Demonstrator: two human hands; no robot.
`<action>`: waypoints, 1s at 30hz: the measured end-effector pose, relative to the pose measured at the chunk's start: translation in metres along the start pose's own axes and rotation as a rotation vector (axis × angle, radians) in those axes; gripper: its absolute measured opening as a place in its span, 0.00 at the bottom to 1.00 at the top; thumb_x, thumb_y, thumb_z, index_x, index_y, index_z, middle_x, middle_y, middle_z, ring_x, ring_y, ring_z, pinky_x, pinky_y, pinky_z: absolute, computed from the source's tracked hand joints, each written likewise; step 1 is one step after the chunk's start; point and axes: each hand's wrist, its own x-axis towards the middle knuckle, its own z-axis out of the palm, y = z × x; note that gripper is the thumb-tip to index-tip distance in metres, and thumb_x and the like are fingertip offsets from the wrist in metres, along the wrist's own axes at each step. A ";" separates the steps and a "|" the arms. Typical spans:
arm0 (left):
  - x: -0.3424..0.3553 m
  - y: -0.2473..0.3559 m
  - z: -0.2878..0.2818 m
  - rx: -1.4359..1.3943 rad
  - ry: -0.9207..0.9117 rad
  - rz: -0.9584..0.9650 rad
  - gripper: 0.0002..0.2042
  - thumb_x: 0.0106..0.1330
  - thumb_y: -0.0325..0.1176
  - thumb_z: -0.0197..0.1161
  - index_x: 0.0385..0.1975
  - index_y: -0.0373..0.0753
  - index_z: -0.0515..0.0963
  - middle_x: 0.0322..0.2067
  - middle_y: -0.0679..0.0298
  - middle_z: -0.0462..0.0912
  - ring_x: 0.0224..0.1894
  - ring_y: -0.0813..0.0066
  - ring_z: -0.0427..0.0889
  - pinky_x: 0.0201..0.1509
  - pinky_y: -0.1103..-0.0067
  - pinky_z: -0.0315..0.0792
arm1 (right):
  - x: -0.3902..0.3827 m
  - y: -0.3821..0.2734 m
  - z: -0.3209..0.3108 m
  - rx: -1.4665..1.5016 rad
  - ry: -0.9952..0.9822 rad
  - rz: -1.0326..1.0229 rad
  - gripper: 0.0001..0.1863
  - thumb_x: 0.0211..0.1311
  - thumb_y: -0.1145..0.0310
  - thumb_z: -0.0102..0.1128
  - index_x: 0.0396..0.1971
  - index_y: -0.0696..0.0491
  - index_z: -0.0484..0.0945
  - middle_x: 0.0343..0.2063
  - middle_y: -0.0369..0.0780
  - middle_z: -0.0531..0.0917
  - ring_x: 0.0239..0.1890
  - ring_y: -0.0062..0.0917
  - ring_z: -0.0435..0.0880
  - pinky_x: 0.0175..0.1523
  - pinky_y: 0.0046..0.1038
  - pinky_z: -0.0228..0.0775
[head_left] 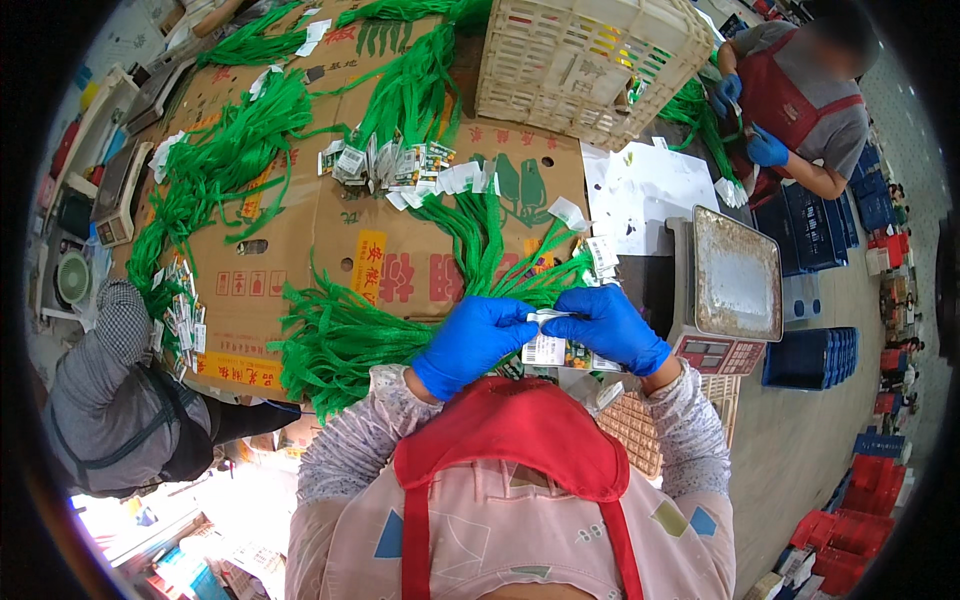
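Observation:
My blue-gloved left hand [472, 342] and blue-gloved right hand [612, 325] are close together at the table's near edge, fingers pinched. Between them they grip a white printed label [544, 350], one hand at each side. Green mesh net bags [485, 235] fan out on the table just beyond my hands, with white tags [603, 256] at their ends. Beside my left hand lies a thick bundle of green mesh bags [345, 335]. Another tagged bundle [405, 105] lies farther back. My gloves cover part of the label.
Flattened printed cardboard [310, 215] covers the table. A cream plastic crate [590, 65] stands at the back. To my right is a scale [738, 275] with a metal pan. A co-worker in a red apron [790, 95] handles green mesh at right; another person [130, 390] is at left.

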 end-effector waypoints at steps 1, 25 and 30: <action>0.000 -0.002 0.001 0.052 0.028 0.021 0.09 0.55 0.28 0.57 0.33 0.31 0.76 0.24 0.65 0.78 0.27 0.86 0.72 0.30 0.84 0.67 | 0.000 0.000 0.002 -0.004 0.011 0.004 0.14 0.45 0.63 0.64 0.20 0.59 0.74 0.15 0.46 0.72 0.15 0.27 0.68 0.23 0.27 0.61; 0.000 -0.021 0.002 -0.202 0.097 -0.125 0.08 0.59 0.27 0.53 0.35 0.31 0.72 0.27 0.59 0.78 0.21 0.77 0.78 0.21 0.84 0.72 | -0.026 0.025 -0.002 -0.035 0.106 0.019 0.13 0.41 0.68 0.66 0.27 0.58 0.75 0.21 0.46 0.76 0.20 0.24 0.73 0.30 0.24 0.66; -0.002 -0.023 0.005 -0.235 0.114 -0.087 0.08 0.60 0.26 0.51 0.36 0.30 0.71 0.27 0.58 0.78 0.25 0.75 0.79 0.27 0.82 0.74 | -0.026 0.020 -0.011 -0.156 0.014 0.097 0.14 0.42 0.67 0.66 0.30 0.58 0.76 0.22 0.46 0.78 0.22 0.24 0.75 0.31 0.24 0.68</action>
